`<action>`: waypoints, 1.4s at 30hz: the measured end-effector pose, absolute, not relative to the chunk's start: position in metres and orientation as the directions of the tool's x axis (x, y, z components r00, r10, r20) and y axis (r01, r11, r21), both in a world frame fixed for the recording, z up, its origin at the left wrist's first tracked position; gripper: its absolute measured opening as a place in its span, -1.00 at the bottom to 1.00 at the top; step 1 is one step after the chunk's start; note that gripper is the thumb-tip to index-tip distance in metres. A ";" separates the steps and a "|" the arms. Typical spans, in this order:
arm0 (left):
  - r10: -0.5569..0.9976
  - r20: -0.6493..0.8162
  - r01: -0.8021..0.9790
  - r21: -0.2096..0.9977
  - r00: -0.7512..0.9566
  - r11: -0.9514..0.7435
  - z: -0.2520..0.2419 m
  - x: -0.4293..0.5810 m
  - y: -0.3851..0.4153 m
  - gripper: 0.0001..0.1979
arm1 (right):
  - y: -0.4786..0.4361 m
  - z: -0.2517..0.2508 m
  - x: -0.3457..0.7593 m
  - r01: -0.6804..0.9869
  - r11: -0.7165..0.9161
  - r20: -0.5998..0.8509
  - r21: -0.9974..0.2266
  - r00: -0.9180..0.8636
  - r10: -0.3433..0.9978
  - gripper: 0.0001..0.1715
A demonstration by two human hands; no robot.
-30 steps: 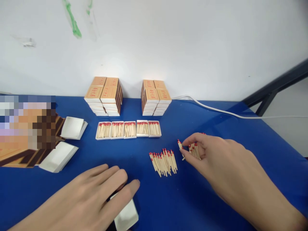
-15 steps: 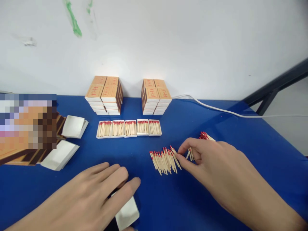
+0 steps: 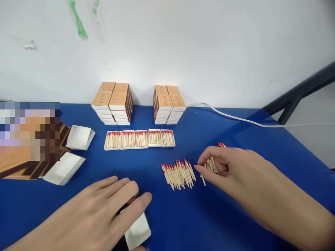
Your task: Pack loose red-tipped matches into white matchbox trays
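Note:
My left hand (image 3: 104, 209) lies palm down at the lower left, its fingers curled over a white matchbox tray (image 3: 138, 230). The thumb tip shows at the tray's near edge, and the hand covers much of the tray. On the right, my right hand (image 3: 235, 174) has thumb and index finger brought together in a pinch; whatever is between the tips is too small to make out. A loose match (image 3: 203, 180) pokes out below the thumb. Left of the fingertips lies a spread of red-headed matches (image 3: 179, 174). More matches (image 3: 211, 164) are partly hidden behind the hand.
Five filled matchbox trays stand in a row (image 3: 141, 139). Behind them are two stacks of closed matchboxes (image 3: 117, 101) (image 3: 167, 104) near the wall. White trays (image 3: 64, 169) and matchbox sleeves (image 3: 23, 170) lie at left. A white cable (image 3: 235, 118) runs along the back right.
My right hand has moved slightly right, away from the spread of matches. A single match now shows below its thumb. My left hand stays on the tray.

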State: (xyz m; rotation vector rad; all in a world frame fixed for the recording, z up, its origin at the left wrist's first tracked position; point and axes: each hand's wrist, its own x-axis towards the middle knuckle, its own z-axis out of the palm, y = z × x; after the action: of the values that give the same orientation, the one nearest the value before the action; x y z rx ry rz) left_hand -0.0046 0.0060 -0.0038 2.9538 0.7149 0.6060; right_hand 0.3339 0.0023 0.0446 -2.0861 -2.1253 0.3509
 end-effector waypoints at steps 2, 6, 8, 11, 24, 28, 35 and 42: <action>0.446 0.352 0.426 0.138 0.823 -0.894 -0.003 -0.005 0.006 -0.56 | 0.003 0.044 0.339 0.970 0.011 -0.063 -0.242 -0.027 0.998 -0.73; 0.448 0.355 0.432 0.129 0.820 -0.893 -0.004 -0.006 0.005 -0.56 | 0.001 0.041 0.338 0.977 -0.007 -0.094 -0.214 -0.014 0.995 -0.79; 0.450 0.358 0.439 0.118 0.818 -0.891 -0.004 -0.006 0.005 -0.56 | 0.000 0.040 0.335 0.976 -0.006 -0.110 -0.217 -0.018 0.994 -0.78; 0.450 0.358 0.438 0.121 0.818 -0.891 -0.006 -0.006 0.004 -0.56 | 0.000 0.041 0.334 0.970 -0.022 -0.112 -0.242 -0.005 0.994 -0.75; 0.451 0.341 0.431 0.137 0.825 -0.892 -0.001 -0.005 0.007 -0.58 | 0.018 0.048 0.333 0.936 -0.133 -0.101 -0.327 0.105 0.989 -0.58; 0.451 0.355 0.435 0.130 0.819 -0.891 0.000 -0.005 0.005 -0.57 | 0.012 0.050 0.339 0.948 -0.148 -0.071 -0.281 0.133 0.989 -0.55; 0.452 0.332 0.433 0.134 0.828 -0.892 0.001 -0.004 0.005 -0.55 | 0.002 0.038 0.340 0.990 -0.087 -0.102 -0.113 0.076 0.992 -0.66; 0.456 0.340 0.437 0.134 0.823 -0.889 -0.002 -0.004 0.007 -0.56 | 0.002 0.040 0.335 0.993 -0.046 -0.087 -0.110 0.037 0.996 -0.61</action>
State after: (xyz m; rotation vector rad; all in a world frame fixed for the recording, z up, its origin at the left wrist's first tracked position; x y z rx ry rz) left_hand -0.0044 0.0069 -0.0025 2.9507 0.7232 0.5697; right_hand 0.3354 0.0020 0.0402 -2.2479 -2.1563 0.2171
